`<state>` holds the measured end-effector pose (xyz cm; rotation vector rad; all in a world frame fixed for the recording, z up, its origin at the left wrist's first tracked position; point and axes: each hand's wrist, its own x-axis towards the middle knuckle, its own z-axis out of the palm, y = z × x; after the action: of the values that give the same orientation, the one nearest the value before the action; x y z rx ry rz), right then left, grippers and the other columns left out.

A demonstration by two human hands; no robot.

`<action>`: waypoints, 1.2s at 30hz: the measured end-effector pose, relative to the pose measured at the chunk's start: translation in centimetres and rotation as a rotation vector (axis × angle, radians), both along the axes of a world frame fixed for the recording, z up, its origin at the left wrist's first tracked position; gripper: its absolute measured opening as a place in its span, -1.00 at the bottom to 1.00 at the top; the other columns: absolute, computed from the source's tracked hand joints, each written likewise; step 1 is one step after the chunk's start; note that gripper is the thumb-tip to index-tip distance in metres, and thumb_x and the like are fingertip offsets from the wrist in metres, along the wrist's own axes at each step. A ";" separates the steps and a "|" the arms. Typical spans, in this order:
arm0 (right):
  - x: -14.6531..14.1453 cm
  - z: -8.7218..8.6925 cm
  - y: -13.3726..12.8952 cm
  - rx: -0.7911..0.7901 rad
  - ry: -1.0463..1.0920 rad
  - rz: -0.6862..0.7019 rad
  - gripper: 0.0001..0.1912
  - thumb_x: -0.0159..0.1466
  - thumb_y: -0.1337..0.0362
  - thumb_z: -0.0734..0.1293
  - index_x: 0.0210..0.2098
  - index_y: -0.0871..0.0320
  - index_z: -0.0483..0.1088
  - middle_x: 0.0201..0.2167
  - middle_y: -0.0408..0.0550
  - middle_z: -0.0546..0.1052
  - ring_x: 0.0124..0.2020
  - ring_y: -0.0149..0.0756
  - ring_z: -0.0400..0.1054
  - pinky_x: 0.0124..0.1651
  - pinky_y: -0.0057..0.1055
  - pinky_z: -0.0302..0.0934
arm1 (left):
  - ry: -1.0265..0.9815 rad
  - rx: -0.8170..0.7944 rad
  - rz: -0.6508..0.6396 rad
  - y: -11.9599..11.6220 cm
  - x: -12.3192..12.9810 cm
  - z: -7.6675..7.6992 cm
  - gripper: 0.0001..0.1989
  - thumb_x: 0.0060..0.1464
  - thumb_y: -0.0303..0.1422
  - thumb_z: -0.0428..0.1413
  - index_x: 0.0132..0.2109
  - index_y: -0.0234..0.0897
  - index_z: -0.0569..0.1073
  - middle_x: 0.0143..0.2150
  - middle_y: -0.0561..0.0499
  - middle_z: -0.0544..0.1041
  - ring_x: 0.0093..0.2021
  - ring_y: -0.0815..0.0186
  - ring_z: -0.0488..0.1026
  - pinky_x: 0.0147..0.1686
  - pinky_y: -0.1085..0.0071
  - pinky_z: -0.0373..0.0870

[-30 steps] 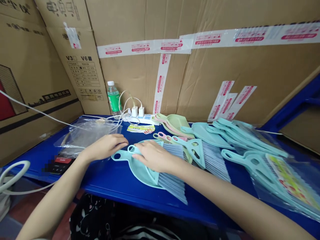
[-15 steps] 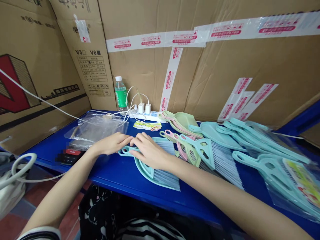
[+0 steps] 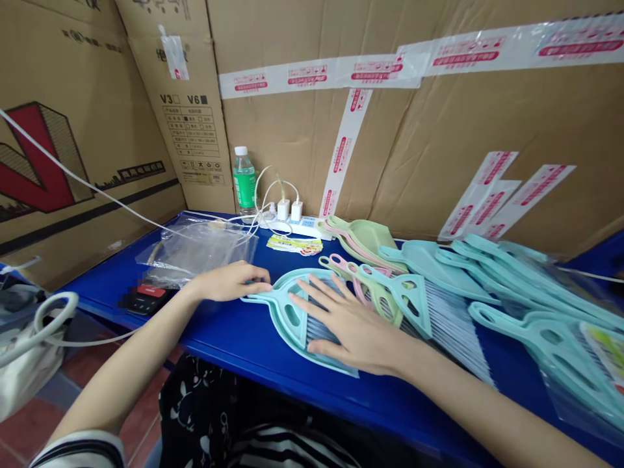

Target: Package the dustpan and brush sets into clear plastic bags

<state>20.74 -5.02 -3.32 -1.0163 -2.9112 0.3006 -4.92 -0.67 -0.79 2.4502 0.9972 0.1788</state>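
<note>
A light-blue dustpan [image 3: 283,325] lies on the blue table with a matching hand brush [image 3: 291,311] nested in it, handles together at the left. My left hand [image 3: 234,281] is closed on the handle end, thumb and fingers pinching it; whether it grips both handles is hidden. My right hand [image 3: 344,322] lies with fingers spread over the brush's grey bristles, palm down. Just beyond it are loose brushes in pink, green and blue, among them a blue brush [image 3: 408,296] with its bristles toward the right.
Green and pink dustpans [image 3: 370,237] and blue dustpans [image 3: 433,263] are stacked behind. A bagged blue set [image 3: 550,335] lies at right. Clear plastic bags [image 3: 199,250], label cards [image 3: 295,245], a power strip [image 3: 312,226] and a bottle [image 3: 245,185] stand near the cardboard wall [image 3: 292,143].
My right hand has slid from the handle to the right, onto the bristles, and its fingers have spread. My left hand has moved onto the handle end. The view has shifted slightly.
</note>
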 end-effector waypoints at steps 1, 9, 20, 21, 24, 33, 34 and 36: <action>-0.1 -0.2 0.0 -0.004 0.009 0.000 -0.27 0.33 -0.10 0.14 0.37 0.03 -0.11 0.40 0.04 -0.11 0.39 0.00 -0.33 0.33 0.16 -0.32 | 0.000 -0.006 -0.008 0.0 -0.1 -0.1 -0.64 0.25 -0.14 -0.10 -0.30 -0.30 0.42 -0.47 0.10 0.40 -0.46 0.41 0.28 -0.39 0.49 0.17; -0.5 -0.8 0.0 -0.126 0.068 -0.010 -0.26 0.36 -0.09 0.07 0.39 0.07 -0.23 0.42 0.04 -0.25 0.39 0.01 -0.49 0.34 0.15 -0.36 | -0.028 -0.089 -0.053 0.5 -0.5 -0.4 -0.65 0.26 -0.18 -0.14 -0.33 -0.30 0.37 -0.45 0.10 0.33 -0.43 0.41 0.23 -0.38 0.49 0.19; -0.5 -1.4 0.1 -0.104 0.095 0.004 -0.29 0.37 -0.07 0.06 0.39 0.09 -0.19 0.42 0.03 -0.23 0.40 0.00 -0.48 0.33 0.16 -0.40 | -0.240 -0.516 -0.049 1.6 -0.1 -1.7 -0.59 0.16 -0.04 0.01 -0.43 -0.30 0.30 -0.56 0.16 0.24 -0.62 0.50 0.19 -0.65 0.55 0.19; -0.6 -1.4 0.1 -0.100 0.094 0.005 -0.29 0.37 -0.07 0.06 0.39 0.10 -0.19 0.42 0.03 -0.24 0.40 0.00 -0.48 0.33 0.16 -0.40 | -0.250 -0.534 -0.049 1.7 -0.1 -1.7 -0.59 0.15 -0.03 0.03 -0.42 -0.30 0.31 -0.56 0.15 0.26 -0.63 0.50 0.21 -0.66 0.55 0.21; -0.6 -1.5 0.2 -0.086 0.092 0.006 -0.29 0.37 -0.06 0.07 0.39 0.10 -0.19 0.42 0.03 -0.23 0.40 0.01 -0.47 0.33 0.16 -0.40 | -0.265 -0.548 -0.052 1.8 -0.2 -1.7 -0.58 0.11 -0.02 0.08 -0.42 -0.31 0.34 -0.57 0.15 0.30 -0.65 0.49 0.25 -0.70 0.57 0.22; -0.5 -1.4 0.1 -0.065 0.107 0.009 -0.29 0.37 -0.06 0.09 0.39 0.07 -0.20 0.41 0.06 -0.21 0.39 0.03 -0.44 0.32 0.19 -0.37 | -0.256 -0.510 -0.049 1.6 -0.1 -1.5 -0.60 0.11 -0.02 0.09 -0.42 -0.30 0.33 -0.57 0.15 0.29 -0.65 0.49 0.25 -0.70 0.56 0.19; -0.5 -1.5 0.0 -0.062 0.113 0.010 -0.28 0.37 -0.06 0.09 0.39 0.06 -0.20 0.41 0.07 -0.23 0.39 0.03 -0.45 0.32 0.20 -0.36 | -0.245 -0.500 -0.048 1.5 -0.2 -1.4 -0.60 0.12 -0.03 0.08 -0.41 -0.30 0.33 -0.57 0.16 0.28 -0.65 0.49 0.24 -0.69 0.56 0.18; -0.4 -1.5 0.0 -0.064 0.118 0.014 -0.27 0.36 -0.07 0.10 0.39 0.05 -0.21 0.42 0.06 -0.27 0.39 0.04 -0.48 0.32 0.20 -0.36 | -0.215 -0.447 -0.057 1.4 -0.3 -1.1 -0.62 0.14 -0.06 0.05 -0.41 -0.30 0.33 -0.56 0.16 0.26 -0.62 0.50 0.20 -0.65 0.56 0.17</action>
<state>20.32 -5.03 -4.83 -0.9527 -2.8210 0.4409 -5.24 0.76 -1.88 2.0016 0.7746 0.1740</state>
